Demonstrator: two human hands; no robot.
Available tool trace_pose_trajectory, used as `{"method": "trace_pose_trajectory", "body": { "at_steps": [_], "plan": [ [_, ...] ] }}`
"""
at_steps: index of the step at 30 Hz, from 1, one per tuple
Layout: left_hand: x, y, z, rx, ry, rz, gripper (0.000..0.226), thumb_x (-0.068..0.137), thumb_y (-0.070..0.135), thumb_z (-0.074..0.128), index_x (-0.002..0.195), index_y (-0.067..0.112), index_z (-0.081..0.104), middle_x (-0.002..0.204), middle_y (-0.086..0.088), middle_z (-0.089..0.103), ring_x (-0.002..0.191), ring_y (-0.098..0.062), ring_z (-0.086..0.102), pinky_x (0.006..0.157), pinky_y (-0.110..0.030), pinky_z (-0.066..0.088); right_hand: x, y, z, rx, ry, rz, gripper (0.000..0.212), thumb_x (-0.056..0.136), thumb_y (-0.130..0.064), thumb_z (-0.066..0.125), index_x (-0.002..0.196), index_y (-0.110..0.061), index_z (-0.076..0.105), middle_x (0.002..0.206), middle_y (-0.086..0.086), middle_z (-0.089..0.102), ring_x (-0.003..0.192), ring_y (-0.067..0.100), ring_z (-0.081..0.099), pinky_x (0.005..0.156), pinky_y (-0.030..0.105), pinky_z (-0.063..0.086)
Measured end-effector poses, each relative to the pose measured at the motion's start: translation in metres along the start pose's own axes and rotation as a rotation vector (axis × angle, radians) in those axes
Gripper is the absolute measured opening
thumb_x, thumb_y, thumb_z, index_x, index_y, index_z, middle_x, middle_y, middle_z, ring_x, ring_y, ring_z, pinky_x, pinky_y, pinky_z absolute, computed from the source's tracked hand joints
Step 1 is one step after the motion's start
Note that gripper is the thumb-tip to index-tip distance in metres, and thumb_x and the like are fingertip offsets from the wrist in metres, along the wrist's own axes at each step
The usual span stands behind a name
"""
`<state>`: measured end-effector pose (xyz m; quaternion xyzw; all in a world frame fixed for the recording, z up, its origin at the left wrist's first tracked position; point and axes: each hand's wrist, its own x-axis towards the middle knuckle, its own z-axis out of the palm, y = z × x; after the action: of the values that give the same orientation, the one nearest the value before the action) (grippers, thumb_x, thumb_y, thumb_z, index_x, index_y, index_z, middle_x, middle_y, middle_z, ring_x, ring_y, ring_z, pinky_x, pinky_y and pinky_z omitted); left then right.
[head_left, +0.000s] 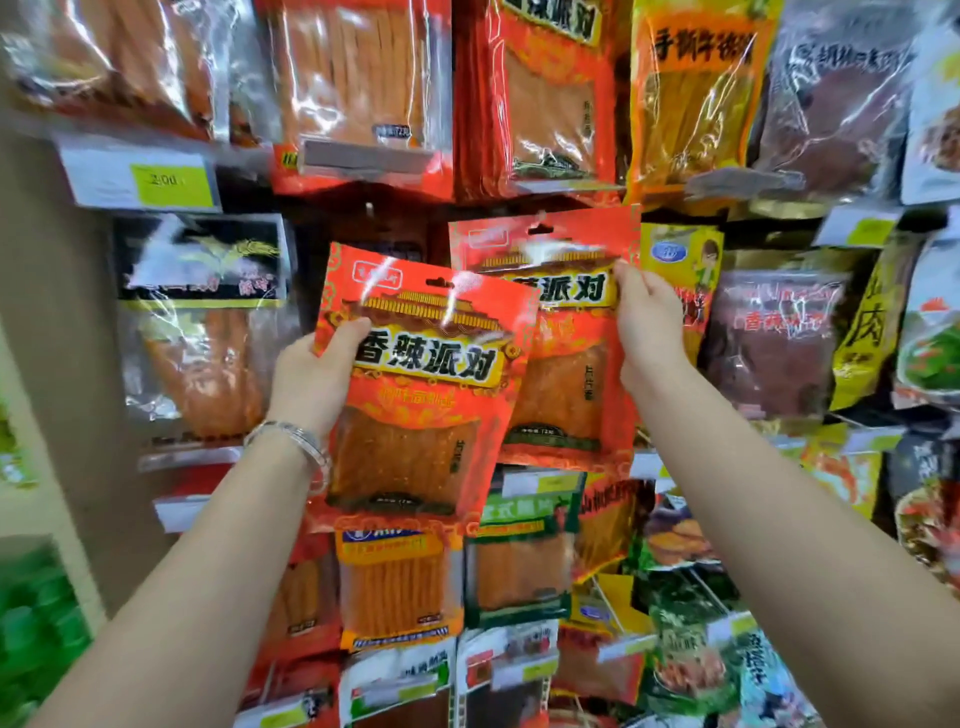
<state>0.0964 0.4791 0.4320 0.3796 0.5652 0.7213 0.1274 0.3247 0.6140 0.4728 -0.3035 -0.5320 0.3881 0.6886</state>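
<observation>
My left hand (311, 382) grips a red snack pkt (415, 415) by its left edge, thumb in front, just left of & overlapping the hanging pkt (571, 364). My right hand (649, 332) pinches that one's right edge. Prob light, floppy, slick film, so hold near the top seal.

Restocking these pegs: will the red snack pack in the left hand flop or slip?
The red snack pack probably is light: the left hand holds it up by one edge. It looks fairly stiff, barely drooping. Its glossy, glaring film may be slippery.
</observation>
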Motion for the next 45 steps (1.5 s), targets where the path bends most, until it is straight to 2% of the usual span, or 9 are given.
{"method": "trace_pose_trajectory", "body": {
  "at_steps": [10,15,19,24,28,31,36,40,45],
  "plan": [
    [0.020,-0.002,0.011,-0.031,0.003,-0.015,0.037,0.070,0.055,0.062,0.040,0.036,0.056,0.043,0.013,0.053,0.043,-0.006,0.053,0.048,-0.021,0.041,0.035,0.000,0.015,0.085,-0.004,0.130,0.015,0.093,-0.025,0.052,0.080,-0.020,0.059,0.095,0.008,0.061,0.089,0.022,0.057,0.086,0.040,0.049],
    [0.025,-0.003,0.022,-0.067,-0.022,0.012,0.032,0.075,0.049,0.063,0.049,0.031,0.063,0.053,0.010,0.062,0.053,-0.011,0.061,0.058,-0.028,0.047,0.043,0.016,0.014,0.057,-0.040,0.144,0.021,0.093,-0.026,0.052,0.073,-0.020,0.053,0.071,0.001,0.057,0.058,0.007,0.056,0.056,0.018,0.044],
    [0.027,-0.006,0.031,-0.102,-0.039,0.001,0.022,0.078,0.045,0.063,0.069,0.025,0.066,0.063,0.006,0.070,0.059,-0.012,0.067,0.061,-0.029,0.052,0.043,0.031,0.014,-0.043,-0.043,0.112,0.017,0.093,-0.027,0.050,0.081,-0.015,0.050,0.081,0.008,0.048,0.075,0.017,0.045,0.070,0.031,0.035],
    [0.029,-0.009,0.031,-0.098,-0.049,-0.012,0.025,0.069,0.051,0.064,0.069,0.025,0.067,0.067,0.004,0.072,0.062,-0.016,0.069,0.062,-0.032,0.054,0.044,0.038,0.005,-0.130,-0.090,-0.025,0.012,0.095,-0.025,0.048,0.092,-0.021,0.059,0.087,-0.008,0.051,0.076,0.003,0.046,0.077,0.025,0.036],
    [0.032,-0.012,0.030,-0.071,-0.024,-0.031,0.023,0.063,0.056,0.065,0.062,0.033,0.071,0.070,0.002,0.072,0.069,-0.021,0.070,0.074,-0.045,0.055,0.041,0.038,-0.001,-0.173,-0.149,-0.142,0.013,0.090,-0.019,0.053,0.077,-0.022,0.051,0.069,-0.012,0.048,0.053,-0.003,0.038,0.051,0.016,0.033],
    [0.031,-0.014,0.029,-0.068,-0.033,-0.037,0.022,0.062,0.057,0.065,0.065,0.036,0.071,0.071,0.002,0.073,0.068,-0.020,0.070,0.076,-0.045,0.055,0.038,0.030,-0.001,-0.152,-0.139,-0.220,0.017,0.090,-0.026,0.059,0.074,-0.030,0.053,0.060,-0.023,0.052,0.055,-0.007,0.043,0.057,0.012,0.036],
    [0.031,-0.010,0.026,-0.054,-0.014,-0.038,0.025,0.062,0.059,0.065,0.062,0.034,0.070,0.074,0.000,0.073,0.073,-0.024,0.071,0.079,-0.047,0.055,0.037,0.013,0.005,-0.015,-0.140,-0.207,0.012,0.090,-0.034,0.060,0.087,-0.023,0.064,0.089,-0.001,0.066,0.086,0.016,0.061,0.080,0.035,0.048],
    [0.030,-0.007,0.027,-0.074,-0.038,-0.016,0.020,0.063,0.057,0.065,0.063,0.038,0.071,0.072,0.002,0.073,0.067,-0.018,0.071,0.069,-0.038,0.056,0.043,0.001,0.016,0.174,-0.087,-0.004,0.012,0.089,-0.026,0.063,0.081,-0.018,0.061,0.089,0.005,0.061,0.085,0.020,0.059,0.078,0.036,0.047],
    [0.029,-0.005,0.027,-0.061,-0.049,-0.027,0.021,0.064,0.057,0.065,0.064,0.037,0.071,0.076,-0.001,0.074,0.074,-0.024,0.071,0.080,-0.047,0.056,0.048,-0.003,0.027,0.248,-0.072,0.082,0.013,0.088,-0.020,0.063,0.078,-0.015,0.056,0.087,0.011,0.056,0.083,0.023,0.053,0.077,0.039,0.045]
  ]
}}
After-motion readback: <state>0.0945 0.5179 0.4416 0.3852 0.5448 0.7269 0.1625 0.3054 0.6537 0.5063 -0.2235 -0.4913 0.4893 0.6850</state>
